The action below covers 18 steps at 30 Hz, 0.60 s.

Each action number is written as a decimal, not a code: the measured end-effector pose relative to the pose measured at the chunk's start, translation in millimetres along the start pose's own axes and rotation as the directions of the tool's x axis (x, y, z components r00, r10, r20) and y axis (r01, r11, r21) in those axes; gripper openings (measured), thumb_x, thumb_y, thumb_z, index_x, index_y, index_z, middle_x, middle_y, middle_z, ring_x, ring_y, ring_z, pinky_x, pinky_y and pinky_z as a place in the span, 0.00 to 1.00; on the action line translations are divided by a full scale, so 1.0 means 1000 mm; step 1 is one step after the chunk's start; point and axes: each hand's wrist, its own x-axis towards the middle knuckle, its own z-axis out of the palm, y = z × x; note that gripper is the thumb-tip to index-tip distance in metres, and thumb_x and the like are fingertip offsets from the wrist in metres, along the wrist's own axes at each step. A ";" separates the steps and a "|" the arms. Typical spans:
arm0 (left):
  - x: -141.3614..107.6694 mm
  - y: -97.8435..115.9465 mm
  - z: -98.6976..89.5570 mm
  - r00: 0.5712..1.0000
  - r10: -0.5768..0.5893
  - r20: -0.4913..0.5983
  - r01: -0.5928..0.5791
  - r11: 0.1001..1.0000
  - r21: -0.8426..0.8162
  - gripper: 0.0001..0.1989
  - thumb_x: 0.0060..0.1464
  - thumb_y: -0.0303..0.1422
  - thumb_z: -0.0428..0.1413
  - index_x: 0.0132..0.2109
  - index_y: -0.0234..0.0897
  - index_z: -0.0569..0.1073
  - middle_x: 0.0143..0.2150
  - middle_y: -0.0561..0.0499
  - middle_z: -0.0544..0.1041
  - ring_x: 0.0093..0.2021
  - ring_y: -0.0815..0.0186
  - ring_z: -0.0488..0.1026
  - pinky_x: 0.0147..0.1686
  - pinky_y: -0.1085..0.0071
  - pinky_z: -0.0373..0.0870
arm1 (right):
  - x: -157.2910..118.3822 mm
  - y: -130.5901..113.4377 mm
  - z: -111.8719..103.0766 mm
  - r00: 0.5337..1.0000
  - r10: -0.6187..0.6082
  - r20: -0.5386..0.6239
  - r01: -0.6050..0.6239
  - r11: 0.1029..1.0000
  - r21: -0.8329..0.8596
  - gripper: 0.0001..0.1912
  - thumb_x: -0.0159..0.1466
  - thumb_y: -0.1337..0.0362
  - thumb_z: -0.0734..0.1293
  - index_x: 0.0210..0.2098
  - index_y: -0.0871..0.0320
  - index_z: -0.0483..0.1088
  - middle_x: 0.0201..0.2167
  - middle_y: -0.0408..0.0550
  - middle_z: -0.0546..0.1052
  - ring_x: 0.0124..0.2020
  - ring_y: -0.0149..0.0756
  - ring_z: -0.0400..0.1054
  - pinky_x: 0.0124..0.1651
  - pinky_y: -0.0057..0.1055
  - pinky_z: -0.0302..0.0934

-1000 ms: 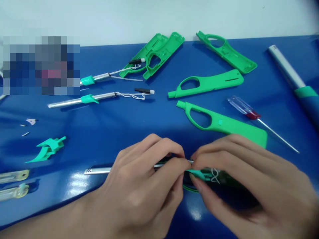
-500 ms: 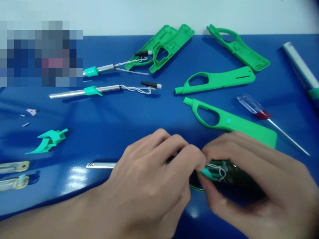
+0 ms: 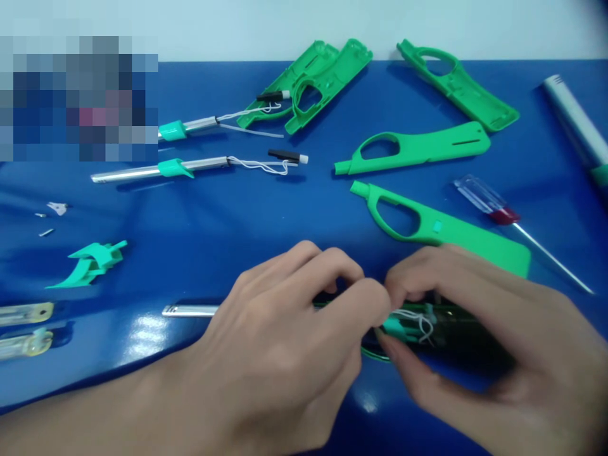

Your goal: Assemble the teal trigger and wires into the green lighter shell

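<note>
My left hand [image 3: 299, 335] is closed around a slim item whose silver metal tube [image 3: 190, 311] sticks out to the left of it. Against its fingertips, my right hand [image 3: 479, 342] pinches at the same item. Between and under the hands lies a dark green casing [image 3: 456, 329], with white wires [image 3: 418, 324] and a teal piece [image 3: 398, 328] showing in it. The fingertips hide whatever small part they hold. Just beyond my right hand rests a green handle shell [image 3: 494, 244].
More green shells [image 3: 427, 149] lie further back. Two metal tubes with wires [image 3: 204, 166] are at back left. A screwdriver [image 3: 503, 215] and another tube [image 3: 574, 120] are right. Teal pieces [image 3: 97, 259], tiny parts [image 3: 57, 208] and clear pieces [image 3: 23, 313] lie left.
The view has shifted slightly, so the table items sit a little higher. The hands keep nearly the same grip, with small finger movements only.
</note>
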 end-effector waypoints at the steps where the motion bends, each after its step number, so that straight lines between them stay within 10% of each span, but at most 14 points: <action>1: -0.001 0.000 0.000 1.000 0.002 -0.003 -0.002 1.000 0.014 0.11 0.71 0.21 0.55 0.48 0.43 0.75 0.49 0.54 0.83 0.42 0.62 0.77 0.34 0.59 0.74 | 0.001 0.000 0.000 1.000 0.000 -0.003 0.000 1.000 0.004 0.07 0.74 0.66 0.68 0.47 0.44 0.70 0.38 0.34 0.82 0.37 0.37 0.78 0.40 0.39 0.71; 18: -0.007 0.003 -0.001 0.996 -0.030 -0.090 0.033 0.999 0.037 0.09 0.76 0.24 0.59 0.49 0.43 0.80 0.52 0.57 0.86 0.41 0.70 0.82 0.43 0.69 0.81 | -0.003 -0.002 -0.004 0.999 0.005 -0.032 -0.006 0.999 -0.035 0.08 0.72 0.67 0.71 0.45 0.44 0.73 0.41 0.36 0.81 0.41 0.34 0.78 0.38 0.31 0.73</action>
